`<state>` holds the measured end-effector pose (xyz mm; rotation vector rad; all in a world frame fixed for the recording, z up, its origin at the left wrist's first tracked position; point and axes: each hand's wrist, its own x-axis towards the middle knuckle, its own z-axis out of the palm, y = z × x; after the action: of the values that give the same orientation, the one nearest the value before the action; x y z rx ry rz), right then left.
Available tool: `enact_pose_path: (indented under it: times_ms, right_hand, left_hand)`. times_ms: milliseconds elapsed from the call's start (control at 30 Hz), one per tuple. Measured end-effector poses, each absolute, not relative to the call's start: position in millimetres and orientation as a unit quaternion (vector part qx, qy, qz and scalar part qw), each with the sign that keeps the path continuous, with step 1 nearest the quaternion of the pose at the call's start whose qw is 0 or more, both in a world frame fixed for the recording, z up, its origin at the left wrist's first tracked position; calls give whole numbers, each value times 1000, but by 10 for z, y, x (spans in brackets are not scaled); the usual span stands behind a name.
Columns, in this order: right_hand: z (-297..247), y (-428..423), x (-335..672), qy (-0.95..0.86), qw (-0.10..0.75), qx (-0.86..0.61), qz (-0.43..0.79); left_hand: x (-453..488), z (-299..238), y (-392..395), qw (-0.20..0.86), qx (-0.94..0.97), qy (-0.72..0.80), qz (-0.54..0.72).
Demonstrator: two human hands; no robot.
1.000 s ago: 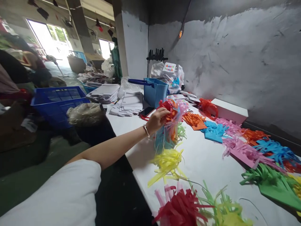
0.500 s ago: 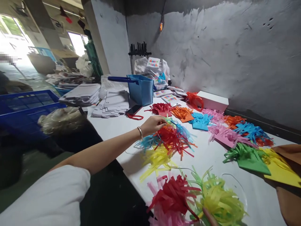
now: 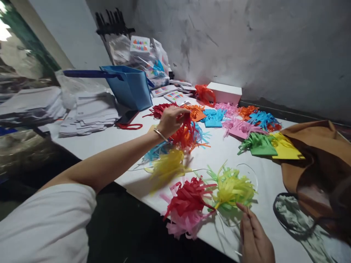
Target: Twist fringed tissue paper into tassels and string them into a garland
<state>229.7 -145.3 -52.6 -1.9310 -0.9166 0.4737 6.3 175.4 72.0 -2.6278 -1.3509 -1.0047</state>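
Observation:
My left hand [image 3: 173, 122], reaching across the table, pinches the top of a red tissue-paper tassel [image 3: 185, 135]. Orange and blue strips hang around it, and a blurred yellow tassel [image 3: 168, 164] lies just below on a thin white string. At the lower right, my right hand [image 3: 256, 233] has its thumb and fingers pressed together; what they hold is too small to make out. Beside it rest a yellow-green tassel [image 3: 236, 188], a dark red tassel [image 3: 189, 199] and a pink tassel [image 3: 183, 224], with string near them.
Folded fringed tissue bundles, such as a green one [image 3: 263, 146], line the far side. Behind them are a white box [image 3: 225, 93] and a blue basket [image 3: 128, 87]. Stacked white packets [image 3: 93, 111] and a phone [image 3: 127, 117] lie left; brown cloth [image 3: 309, 146] sits right.
The view has shifted, so the tabletop things sit further left and higher. My left hand has raised the red tassel. My right hand now shows fully, drawn away from the yellow-green tassel.

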Motion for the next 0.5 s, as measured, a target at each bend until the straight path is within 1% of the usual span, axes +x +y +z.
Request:
enact_pose_path:
  times_ms: [33,100,133,200,233,300,433,500]
  right_hand:
    - [-490,-1452,2323,-362,463,-783,202]
    - [-422,-1425,2316,-359,487,-766,217]
    - [-392,-1404,2290,-363,500,-753,225]
    - [-347,-1368,2226,-379,517,-727,246]
    - [-333,-1360,2201,-386,519,-717,259]
    - [-323,-1369,2184,-392,513,-711,278]
    - [-355,-1456,2247,-351,506,-742,266]
    - [-392,-1489,2281,-321,509,-760,244]
  left_hand:
    - [35,773,1619,24,-834,-409,-369]
    - [0,815,1293,57,-823,-300,-478]
    - [-9,803,1128,69,-825,-252,-501]
    - [-24,732,868,68,-842,-197,-498]
    - [-39,685,800,54,-848,-199,-488]
    - [-109,605,818,-4,-832,-259,-490]
    - [-427,626,1283,-166,-719,-431,-519]
    - [-607,727,1529,-202,-714,-460,-489]
